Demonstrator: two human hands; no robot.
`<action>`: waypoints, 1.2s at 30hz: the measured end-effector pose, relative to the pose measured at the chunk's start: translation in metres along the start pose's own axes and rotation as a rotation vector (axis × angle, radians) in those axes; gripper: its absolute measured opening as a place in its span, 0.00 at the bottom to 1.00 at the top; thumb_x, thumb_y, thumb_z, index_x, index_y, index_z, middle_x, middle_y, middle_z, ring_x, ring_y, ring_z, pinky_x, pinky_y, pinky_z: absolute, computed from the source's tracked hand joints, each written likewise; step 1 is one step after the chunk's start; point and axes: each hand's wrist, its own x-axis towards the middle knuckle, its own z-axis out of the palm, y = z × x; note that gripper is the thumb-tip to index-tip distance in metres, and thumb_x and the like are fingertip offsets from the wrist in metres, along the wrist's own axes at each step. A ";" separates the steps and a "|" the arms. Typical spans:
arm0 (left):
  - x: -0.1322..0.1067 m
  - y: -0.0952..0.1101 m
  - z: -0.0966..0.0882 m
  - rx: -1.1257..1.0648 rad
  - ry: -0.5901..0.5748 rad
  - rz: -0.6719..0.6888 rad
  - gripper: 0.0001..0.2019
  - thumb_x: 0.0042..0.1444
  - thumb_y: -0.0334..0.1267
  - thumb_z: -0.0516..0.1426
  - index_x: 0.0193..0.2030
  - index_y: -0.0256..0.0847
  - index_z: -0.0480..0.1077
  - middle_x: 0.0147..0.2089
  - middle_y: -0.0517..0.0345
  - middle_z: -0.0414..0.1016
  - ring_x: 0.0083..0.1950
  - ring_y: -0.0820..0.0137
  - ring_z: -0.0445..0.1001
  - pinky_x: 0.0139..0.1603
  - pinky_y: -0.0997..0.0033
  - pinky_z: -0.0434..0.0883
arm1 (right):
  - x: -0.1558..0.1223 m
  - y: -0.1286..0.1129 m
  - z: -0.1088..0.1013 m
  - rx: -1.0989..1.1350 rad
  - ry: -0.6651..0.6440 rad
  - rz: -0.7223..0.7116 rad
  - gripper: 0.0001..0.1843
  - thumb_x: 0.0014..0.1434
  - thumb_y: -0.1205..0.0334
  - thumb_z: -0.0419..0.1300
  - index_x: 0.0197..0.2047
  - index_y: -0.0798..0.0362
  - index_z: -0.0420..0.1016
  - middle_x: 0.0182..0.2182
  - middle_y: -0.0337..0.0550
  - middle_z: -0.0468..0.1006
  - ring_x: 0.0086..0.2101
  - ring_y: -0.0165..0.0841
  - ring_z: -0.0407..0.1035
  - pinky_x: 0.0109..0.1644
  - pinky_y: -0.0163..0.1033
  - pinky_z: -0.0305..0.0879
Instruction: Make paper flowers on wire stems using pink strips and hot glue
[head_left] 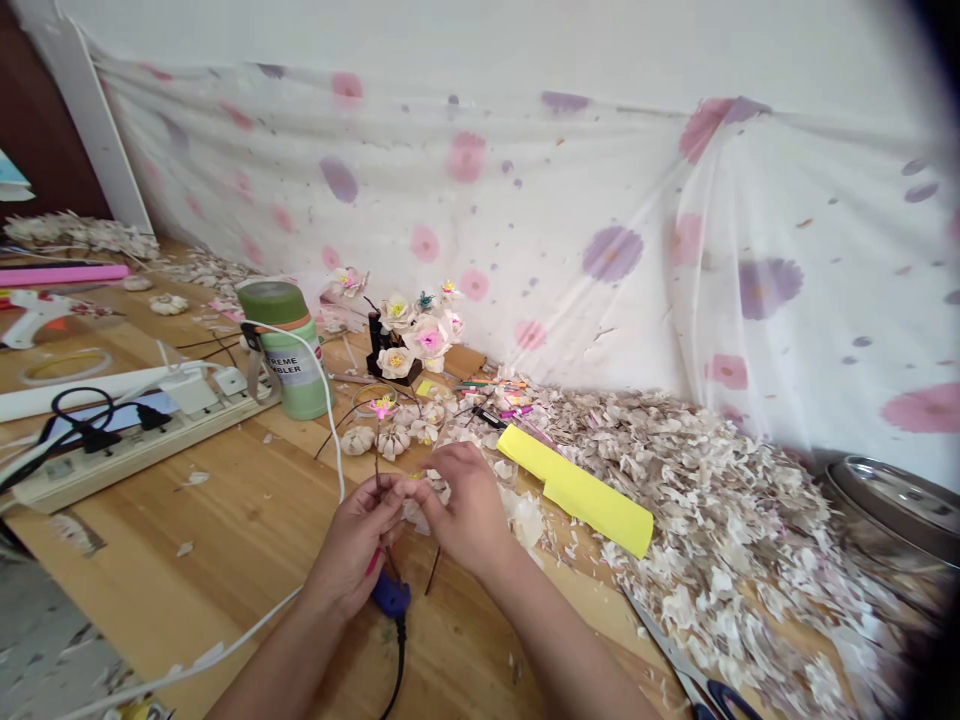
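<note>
My left hand (354,545) and my right hand (465,510) meet over the wooden table (255,520). Both pinch a small unfinished flower (384,408) with a pink and yellow centre on a thin dark stem; pale petals sit between the fingertips. Under my left hand lies a blue glue gun (391,597) with a black cord. Finished white and pink flowers (416,335) stand in a dark holder behind. Loose petal clusters (390,438) lie just beyond my hands.
A green tumbler (289,345), a white power strip (127,440) and a white cable (330,420) lie to the left. A folded yellow paper (577,490), a big heap of pale husk scraps (720,510), scissors (690,675) and a metal bowl (900,505) are on the right.
</note>
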 end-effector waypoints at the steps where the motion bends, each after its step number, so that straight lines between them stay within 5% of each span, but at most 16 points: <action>1: 0.000 0.000 0.000 0.002 0.007 0.010 0.20 0.36 0.42 0.72 0.31 0.36 0.69 0.23 0.67 0.64 0.18 0.85 0.50 0.15 0.86 0.51 | -0.003 -0.003 0.000 -0.027 0.010 -0.026 0.08 0.60 0.60 0.59 0.38 0.54 0.76 0.35 0.45 0.77 0.39 0.37 0.66 0.44 0.40 0.61; 10: 0.001 0.001 0.000 -0.014 0.025 0.019 0.20 0.33 0.44 0.72 0.26 0.35 0.68 0.18 0.70 0.57 0.16 0.85 0.46 0.14 0.86 0.48 | -0.014 0.005 0.022 -0.263 0.046 -0.220 0.08 0.62 0.66 0.56 0.32 0.53 0.74 0.33 0.45 0.77 0.36 0.37 0.64 0.42 0.41 0.60; 22: 0.001 0.000 -0.001 -0.080 0.066 0.027 0.20 0.31 0.42 0.73 0.25 0.35 0.69 0.21 0.66 0.63 0.17 0.85 0.50 0.14 0.86 0.50 | -0.013 0.007 0.032 -0.341 -0.044 -0.218 0.10 0.64 0.69 0.51 0.34 0.56 0.72 0.31 0.48 0.74 0.36 0.39 0.63 0.43 0.43 0.62; 27: 0.004 -0.003 -0.005 -0.165 0.085 -0.039 0.20 0.32 0.38 0.73 0.23 0.35 0.66 0.16 0.71 0.56 0.15 0.84 0.48 0.12 0.86 0.50 | -0.014 0.005 0.036 -0.395 -0.105 -0.293 0.13 0.65 0.69 0.49 0.34 0.57 0.73 0.32 0.50 0.74 0.36 0.40 0.62 0.41 0.44 0.62; 32: 0.010 0.004 -0.012 -0.288 0.113 -0.064 0.12 0.47 0.34 0.66 0.25 0.35 0.66 0.17 0.71 0.54 0.15 0.85 0.49 0.12 0.88 0.53 | -0.016 0.005 0.035 -0.399 -0.234 -0.413 0.12 0.65 0.68 0.50 0.35 0.55 0.74 0.31 0.47 0.75 0.36 0.38 0.64 0.41 0.42 0.62; 36: 0.008 0.010 -0.009 -0.358 0.054 -0.106 0.09 0.61 0.31 0.54 0.29 0.33 0.67 0.22 0.66 0.59 0.15 0.86 0.48 0.12 0.88 0.52 | -0.002 0.014 0.029 -0.429 -0.252 -0.310 0.09 0.63 0.71 0.53 0.36 0.56 0.74 0.32 0.50 0.75 0.38 0.41 0.65 0.40 0.44 0.63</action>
